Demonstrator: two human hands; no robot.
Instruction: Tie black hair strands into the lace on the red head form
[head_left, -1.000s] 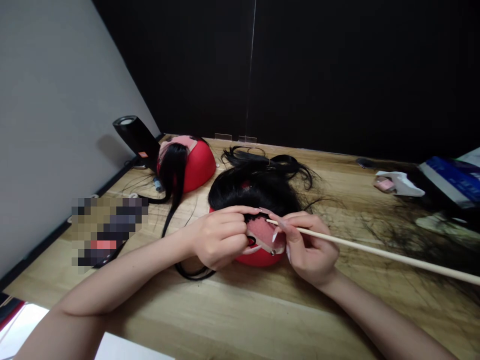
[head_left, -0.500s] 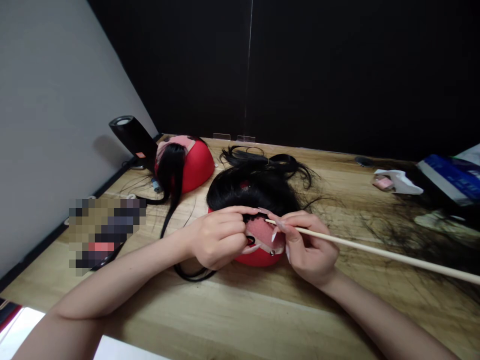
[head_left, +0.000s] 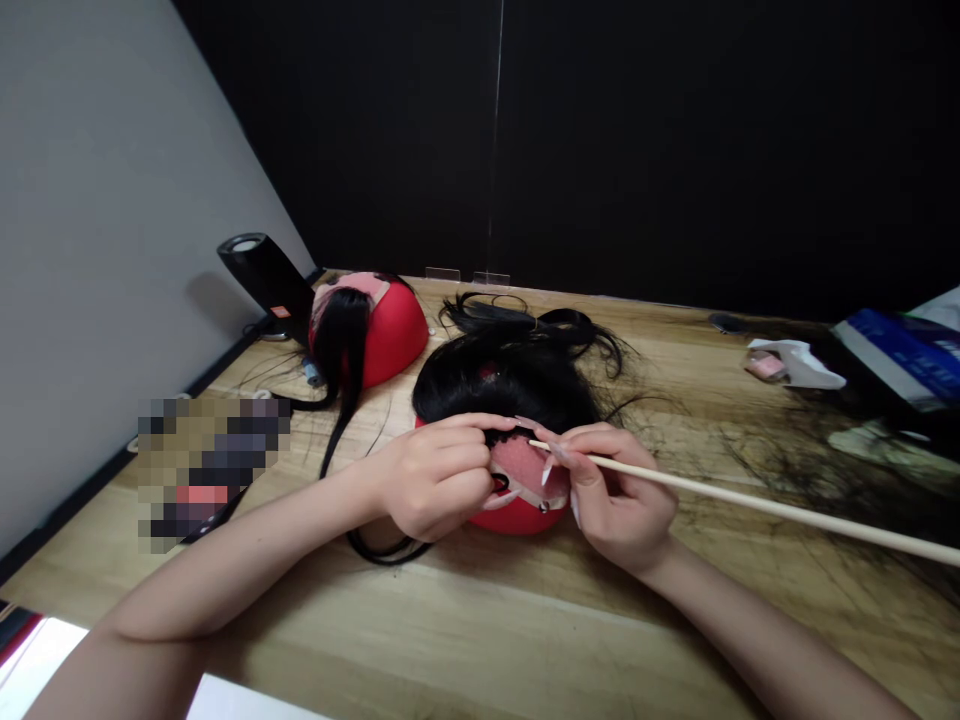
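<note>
A red mannequin head [head_left: 517, 517] lies on its side under my hands, topped by a mass of long black wig hair [head_left: 506, 385]. A pink mesh patch [head_left: 521, 466] with a pale edge shows on its near side. My left hand [head_left: 435, 475] curls over the hairline at the patch's left edge, pinching the black hair. My right hand [head_left: 619, 495] holds a long thin wooden stick [head_left: 750, 505] between its fingers, the tip resting just above the patch. Long pale fingernails partly hide the patch.
A second red mannequin head [head_left: 397, 335] with black hair lies beyond, next to a black cylindrical speaker [head_left: 266, 275]. A pixelated object [head_left: 214, 475] sits left on the wooden table [head_left: 480, 620]. Loose hair [head_left: 810, 470], a white bag [head_left: 795, 365] and a blue box [head_left: 907, 355] lie right.
The tip of the wooden stick has shifted slightly left over the pink patch. My hands otherwise stay nearly in place.
</note>
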